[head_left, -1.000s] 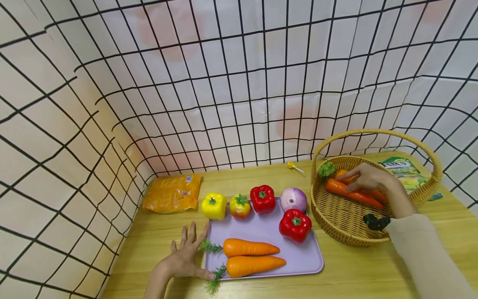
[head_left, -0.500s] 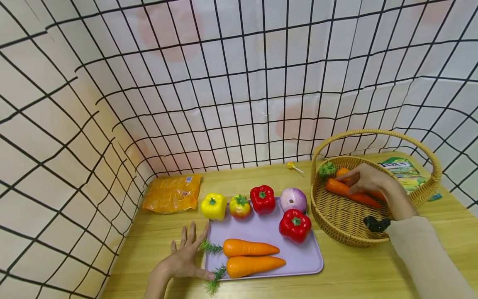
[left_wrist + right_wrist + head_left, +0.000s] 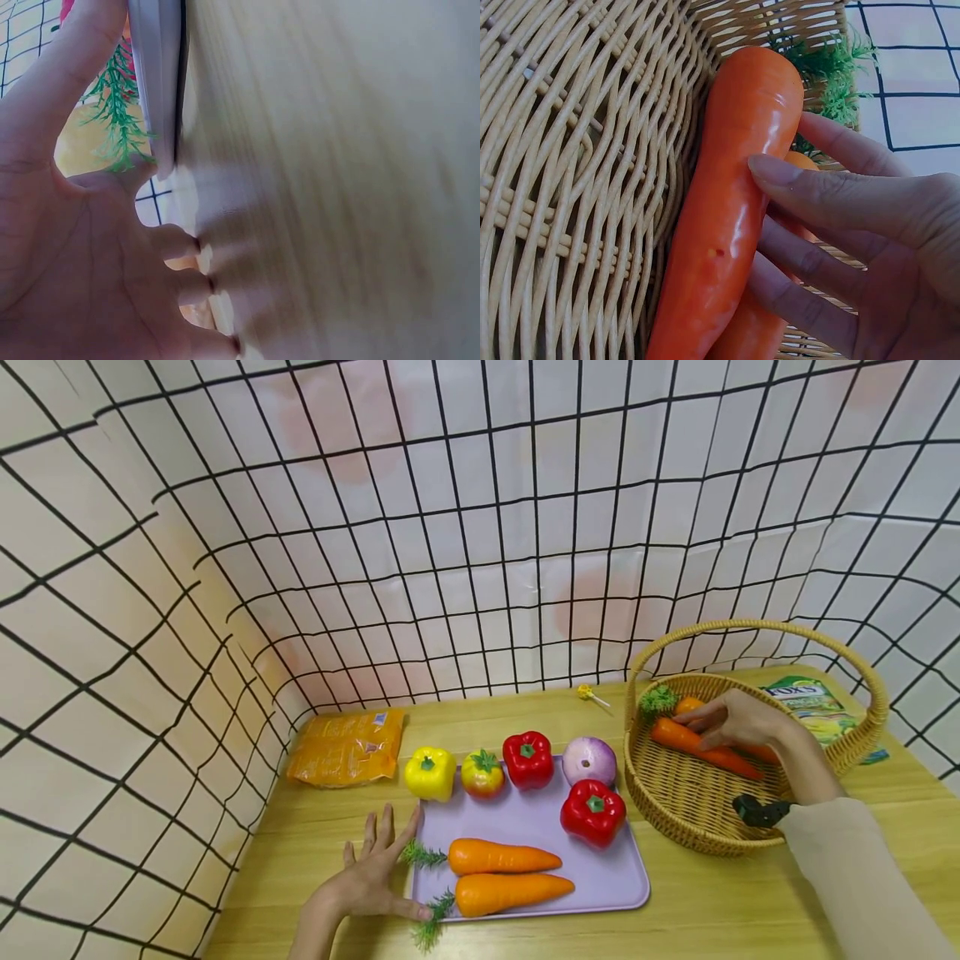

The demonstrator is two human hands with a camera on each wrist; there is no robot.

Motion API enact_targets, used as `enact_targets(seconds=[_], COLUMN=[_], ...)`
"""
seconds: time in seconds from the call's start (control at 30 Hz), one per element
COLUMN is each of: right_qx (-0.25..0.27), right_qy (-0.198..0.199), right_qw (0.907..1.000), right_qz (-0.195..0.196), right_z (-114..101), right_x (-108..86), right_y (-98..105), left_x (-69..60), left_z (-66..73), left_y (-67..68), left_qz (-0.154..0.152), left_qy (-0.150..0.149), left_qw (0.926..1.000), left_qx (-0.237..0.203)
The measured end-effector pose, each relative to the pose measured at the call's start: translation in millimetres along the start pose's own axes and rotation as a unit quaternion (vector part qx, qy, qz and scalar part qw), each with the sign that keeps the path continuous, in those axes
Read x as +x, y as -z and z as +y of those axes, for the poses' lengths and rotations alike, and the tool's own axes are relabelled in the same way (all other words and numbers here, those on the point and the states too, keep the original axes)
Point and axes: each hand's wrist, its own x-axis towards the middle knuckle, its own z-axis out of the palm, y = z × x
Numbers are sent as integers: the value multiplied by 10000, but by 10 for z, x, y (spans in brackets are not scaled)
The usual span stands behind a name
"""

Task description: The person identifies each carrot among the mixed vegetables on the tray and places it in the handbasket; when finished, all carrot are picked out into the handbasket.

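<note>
My right hand (image 3: 738, 722) is inside the wicker basket (image 3: 686, 793), holding an orange carrot (image 3: 731, 195) between its thumb, on top, and the fingers curled behind. A second carrot (image 3: 754, 330) lies behind that one, partly hidden by it and the hand. Green leafy tops (image 3: 836, 75) show at the basket's far wall. At the left edge of the lilac tray (image 3: 495, 818), my left hand (image 3: 371, 872) rests with fingers spread, its fingertips on the table in the left wrist view. Two carrots (image 3: 502, 857) lie on the tray, their leaves close to that hand.
Along the tray's back sit a yellow pepper (image 3: 430, 774), a tomato (image 3: 482, 775), a red pepper (image 3: 528, 760) and a purple onion (image 3: 588, 762); another red pepper (image 3: 592, 813) sits in front. An orange packet (image 3: 347, 749), lollipop (image 3: 592, 695) and green bag (image 3: 813, 706) lie behind.
The held carrot has shifted very slightly left in the basket, with my right hand still on it. The left hand and the things on the tray have not moved.
</note>
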Motion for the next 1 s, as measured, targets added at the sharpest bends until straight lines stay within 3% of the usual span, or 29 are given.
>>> enact_targets(seconds=[0.67,0.87,1.0], right_qx=[102,-419,-429], right_qy=[-131,50,125], right_qw=[9998,9980,9977], right_qz=[50,465,502], right_z=[-70,-309,-566], right_x=[-54,-229,-419], right_y=[26,99,120], left_x=[5,1,0], left_z=[-4,3,8], left_y=[-1,5,7], left_qz=[-35,-41,-37], left_qy=[34,58,59], left_qw=[10000,10000,10000], left_qx=[-59,-11,10])
